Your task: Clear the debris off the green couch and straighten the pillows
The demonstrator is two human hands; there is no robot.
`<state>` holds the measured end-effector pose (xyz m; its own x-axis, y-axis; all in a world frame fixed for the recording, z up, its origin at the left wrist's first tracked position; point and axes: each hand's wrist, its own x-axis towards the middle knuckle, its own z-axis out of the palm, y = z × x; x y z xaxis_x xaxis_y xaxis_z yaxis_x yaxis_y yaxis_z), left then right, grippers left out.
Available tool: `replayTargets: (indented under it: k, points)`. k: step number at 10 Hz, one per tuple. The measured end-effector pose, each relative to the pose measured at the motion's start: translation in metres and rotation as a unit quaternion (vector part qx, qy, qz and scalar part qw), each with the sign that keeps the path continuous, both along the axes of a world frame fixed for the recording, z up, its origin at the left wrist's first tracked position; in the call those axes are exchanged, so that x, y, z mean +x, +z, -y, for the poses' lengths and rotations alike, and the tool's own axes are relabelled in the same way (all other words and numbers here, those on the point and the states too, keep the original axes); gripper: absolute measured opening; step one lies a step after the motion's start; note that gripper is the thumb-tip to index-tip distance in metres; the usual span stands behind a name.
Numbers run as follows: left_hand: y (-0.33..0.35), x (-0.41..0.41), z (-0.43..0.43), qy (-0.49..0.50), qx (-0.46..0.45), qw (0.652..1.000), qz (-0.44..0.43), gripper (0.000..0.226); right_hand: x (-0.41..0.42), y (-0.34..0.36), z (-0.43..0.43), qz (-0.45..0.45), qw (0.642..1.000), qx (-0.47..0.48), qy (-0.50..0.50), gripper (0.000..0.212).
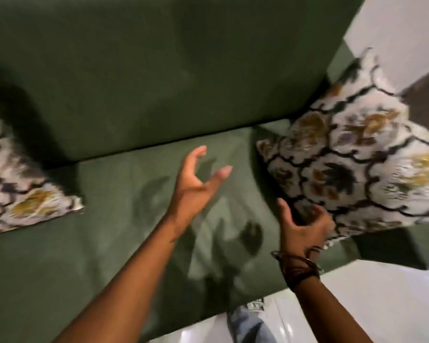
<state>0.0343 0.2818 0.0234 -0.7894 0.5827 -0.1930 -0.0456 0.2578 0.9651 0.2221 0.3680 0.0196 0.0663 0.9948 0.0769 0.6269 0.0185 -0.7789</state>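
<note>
Dark green fabric fills most of the frame: the green upholstered couch (139,78), its backrest across the top and its seat cushion running through the middle, with pale glossy floor (382,300) at the lower right. No loose debris shows on the seat, though motion blur softens the view. At the right of the frame, a cream pillow with a black lattice and gold floral print (352,167) stands tilted on its corner against the arm end of the couch. The right hand (305,226), dark cord bracelets at its wrist, has its grip closed on that pillow's lower edge. The left hand (198,184) hovers over the seat at centre, grip open and empty, fingers curled toward the pillow. A second matching patterned pillow (18,194) lies at the left edge. The pillow-straightening step seems in hand; next, the left hand likely needs to catch the pillow's near corner so both hands can square it against the backrest.
</note>
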Motion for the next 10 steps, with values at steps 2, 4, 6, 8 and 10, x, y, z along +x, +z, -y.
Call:
replayTargets:
  k: [2, 4, 6, 8, 10]
  points:
    - [0.007, 0.013, -0.213, -0.227, -0.042, 0.971, 0.052, 0.126, 0.087, -0.008, -0.122, -0.077, 0.972, -0.117, -0.188, 0.119]
    - [0.019, 0.021, -0.269, -0.255, -0.059, 0.962, 0.079, 0.118, 0.083, -0.017, -0.144, -0.218, 0.964, -0.129, -0.080, 0.107]
    - [0.031, -0.011, -0.166, 0.055, 0.026, 0.998, -0.011, 0.096, 0.027, 0.016, -0.180, -0.236, 0.947, -0.161, 0.148, 0.077]
    - [0.012, -0.044, -0.093, 0.235, -0.019, 0.971, -0.046, 0.096, -0.089, 0.009, -0.222, -0.167, 0.901, -0.189, 0.352, 0.071]
    - [0.044, -0.038, -0.064, 0.245, -0.101, 0.964, -0.035, 0.103, -0.083, 0.047, -0.190, -0.091, 0.929, -0.130, 0.333, 0.083]
